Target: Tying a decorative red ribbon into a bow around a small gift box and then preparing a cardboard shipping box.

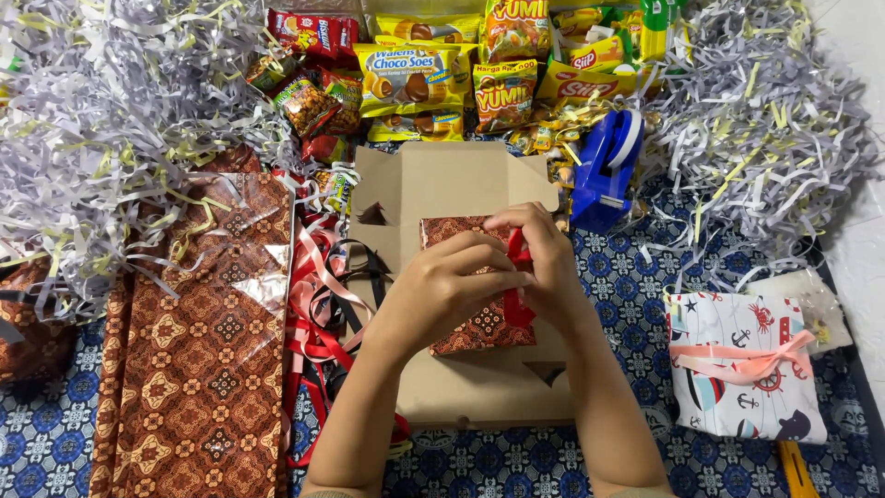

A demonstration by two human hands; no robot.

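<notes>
A small box wrapped in brown patterned paper [479,327] lies on a flat piece of brown cardboard [442,184] in the middle of the view. A red ribbon [516,309] runs over the box. My left hand [442,286] rests on top of the box and pinches the ribbon. My right hand [544,258] grips the same ribbon at the box's right side, fingers curled. The knot itself is hidden under my fingers.
A sheet of brown patterned wrapping paper [198,369] lies at left, loose red and pink ribbons [318,304] beside it. Shredded paper [101,101] is heaped at both back corners. Snack packets [415,78], a blue tape dispenser [604,166] and a wrapped white gift [747,364] surround the cardboard.
</notes>
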